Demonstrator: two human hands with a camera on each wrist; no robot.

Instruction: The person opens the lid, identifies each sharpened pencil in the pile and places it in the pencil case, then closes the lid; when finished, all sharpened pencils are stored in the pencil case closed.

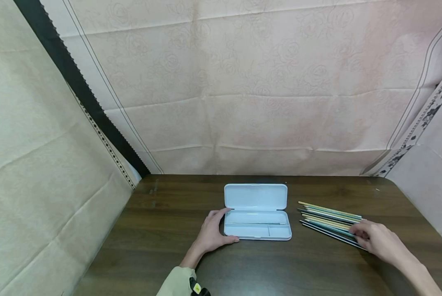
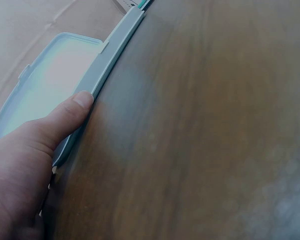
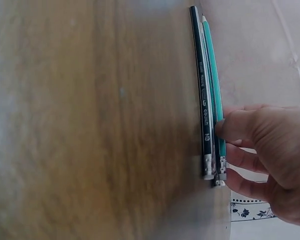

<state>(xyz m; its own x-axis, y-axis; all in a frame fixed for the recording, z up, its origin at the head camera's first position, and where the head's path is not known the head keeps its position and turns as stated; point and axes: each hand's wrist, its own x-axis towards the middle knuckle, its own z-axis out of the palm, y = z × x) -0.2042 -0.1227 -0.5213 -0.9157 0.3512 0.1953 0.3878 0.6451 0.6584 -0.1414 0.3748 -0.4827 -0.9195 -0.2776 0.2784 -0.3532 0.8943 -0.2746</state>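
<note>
A light blue pencil case (image 1: 247, 230) lies on the table with its lid (image 1: 255, 196) folded back; low dividers split its inside. My left hand (image 1: 214, 232) holds its left end, thumb along the front edge and a finger at the back corner by the hinge. In the left wrist view, the thumb (image 2: 72, 111) presses the case's front side. To the right lies a row of pencils in yellow, green and black. My right hand (image 1: 378, 240) is at their near right ends, pinching a green pencil (image 3: 215, 85) near its eraser end. A black pencil (image 3: 202, 90) with white lettering lies alongside.
The brown wooden table (image 1: 161, 213) has rounded far corners. A pale patterned cloth (image 1: 261, 82) hangs behind it, with more cloth (image 1: 39, 185) on the left and right sides. A dark strip (image 1: 95, 111) runs down the left cloth seam.
</note>
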